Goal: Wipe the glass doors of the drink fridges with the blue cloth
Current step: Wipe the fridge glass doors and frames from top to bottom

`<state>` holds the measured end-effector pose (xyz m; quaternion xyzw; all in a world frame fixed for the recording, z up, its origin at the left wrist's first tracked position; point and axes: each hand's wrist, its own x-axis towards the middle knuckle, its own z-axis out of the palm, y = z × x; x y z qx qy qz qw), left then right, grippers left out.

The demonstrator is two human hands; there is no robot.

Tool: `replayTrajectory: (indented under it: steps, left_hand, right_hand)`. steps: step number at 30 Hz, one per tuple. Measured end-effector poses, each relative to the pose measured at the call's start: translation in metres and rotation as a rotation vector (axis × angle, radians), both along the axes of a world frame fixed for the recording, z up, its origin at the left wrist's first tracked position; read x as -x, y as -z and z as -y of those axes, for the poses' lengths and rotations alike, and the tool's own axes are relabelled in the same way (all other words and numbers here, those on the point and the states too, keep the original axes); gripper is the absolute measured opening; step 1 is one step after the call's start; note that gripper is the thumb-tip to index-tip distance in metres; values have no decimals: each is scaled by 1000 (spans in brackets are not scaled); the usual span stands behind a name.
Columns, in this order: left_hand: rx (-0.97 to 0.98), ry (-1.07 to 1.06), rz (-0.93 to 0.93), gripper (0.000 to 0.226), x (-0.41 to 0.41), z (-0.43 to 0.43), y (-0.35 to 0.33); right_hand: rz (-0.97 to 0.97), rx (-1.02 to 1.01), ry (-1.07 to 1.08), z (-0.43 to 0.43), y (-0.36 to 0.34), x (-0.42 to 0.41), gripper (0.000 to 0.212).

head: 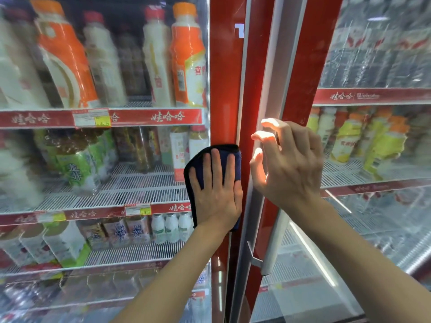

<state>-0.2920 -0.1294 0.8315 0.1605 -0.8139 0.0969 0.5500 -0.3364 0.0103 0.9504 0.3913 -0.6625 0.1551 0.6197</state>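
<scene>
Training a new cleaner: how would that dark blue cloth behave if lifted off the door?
Probably floppy: the dark blue cloth rounds softly at its corners under the flat left hand. Likely light; its plush look suggests little slipping.

two hands [217, 197] [291, 169], one cloth [197, 159]. two glass doors [116, 183] [373, 229]. three small white bottles [172, 227] in a row, lower left.
</scene>
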Motion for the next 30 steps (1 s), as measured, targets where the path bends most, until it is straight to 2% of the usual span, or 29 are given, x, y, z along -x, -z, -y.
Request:
replayTrajectory:
  steps: [4, 7, 10, 13, 16, 18, 19, 21, 24, 26, 30]
  left_hand:
    - [27, 96, 72, 57, -29, 2, -12]
    - [64, 278, -43, 55, -52, 14, -27]
    - [-38, 461, -86, 55, -73, 26, -49]
    - [-127, 553, -31, 63, -87, 37, -66]
    - [-170, 656, -49, 62, -88, 42, -68]
    - [-226, 792, -84, 57, -92, 47, -63]
    - [-199, 830, -145, 54, -97, 54, -57]
    - [-68, 757, -266, 49, -106, 79, -39]
    - [94, 418, -382, 47, -117, 108, -6]
    - [155, 254, -338, 45, -116, 120, 13]
    - [234, 172, -258, 41, -109, 143, 28]
  right_hand:
    - [42, 16, -78, -4, 8, -6, 27]
    - [94, 62, -277, 2, 49, -30, 30]
    - [269, 75, -488, 26, 101, -58, 28]
    - [415, 165, -567, 64, 133, -65, 35]
    - [374, 283, -565, 105, 137, -53, 47]
    - [347, 312, -447, 126, 132, -48, 64]
    - [304, 320, -373, 135, 132, -45, 63]
    - [232, 289, -256, 143, 128, -39, 57]
    - [77, 155, -174, 135, 97, -25, 59]
    - [20, 145, -113, 130, 72, -19, 60]
    - [23, 168, -78, 139, 85, -26, 60]
